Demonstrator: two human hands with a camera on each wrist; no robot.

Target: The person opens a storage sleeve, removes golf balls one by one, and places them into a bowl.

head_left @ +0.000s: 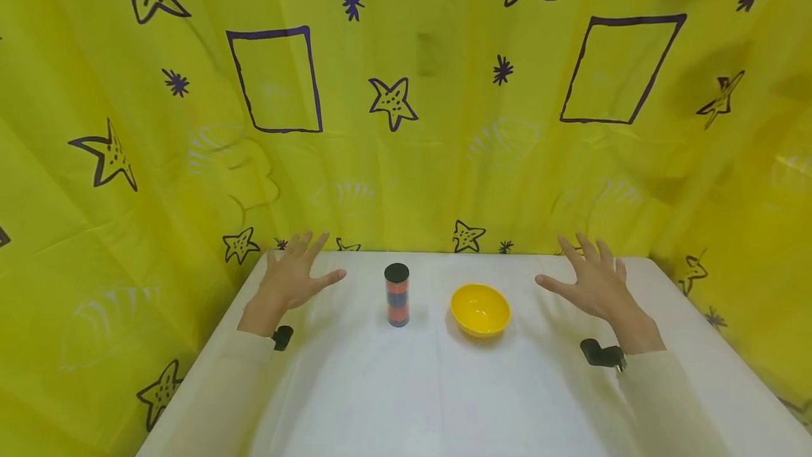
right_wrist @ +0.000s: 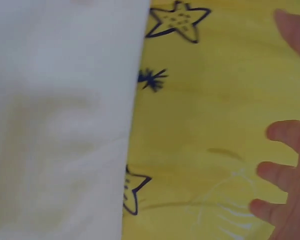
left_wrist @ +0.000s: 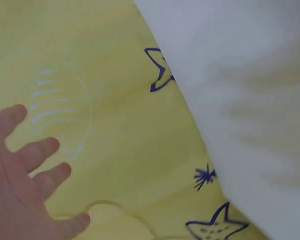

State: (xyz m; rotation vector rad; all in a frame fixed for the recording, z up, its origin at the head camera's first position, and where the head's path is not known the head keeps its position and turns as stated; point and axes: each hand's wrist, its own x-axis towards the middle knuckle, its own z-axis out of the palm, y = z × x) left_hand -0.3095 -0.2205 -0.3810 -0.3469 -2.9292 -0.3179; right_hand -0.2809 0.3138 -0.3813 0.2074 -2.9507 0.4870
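My left hand (head_left: 290, 281) is raised over the left side of the white table, fingers spread and holding nothing. On the other side my right hand (head_left: 596, 284) is held up the same way, thumb toward the middle. Between them stands an upright clear cylinder (head_left: 397, 296) with a black lid and red and dark bands inside; it is nearer the left hand. A yellow bowl (head_left: 480, 310) sits to its right, open side up, nearer the right hand. Spread fingers of the left hand (left_wrist: 25, 175) and right hand (right_wrist: 290, 175) show in the wrist views, touching nothing.
A yellow curtain (head_left: 438, 161) with dark stars and frames hangs behind the table and along both sides. The white tabletop (head_left: 406, 393) ends at a straight back edge close to the curtain. Each wrist wears a small black camera (head_left: 601, 354).
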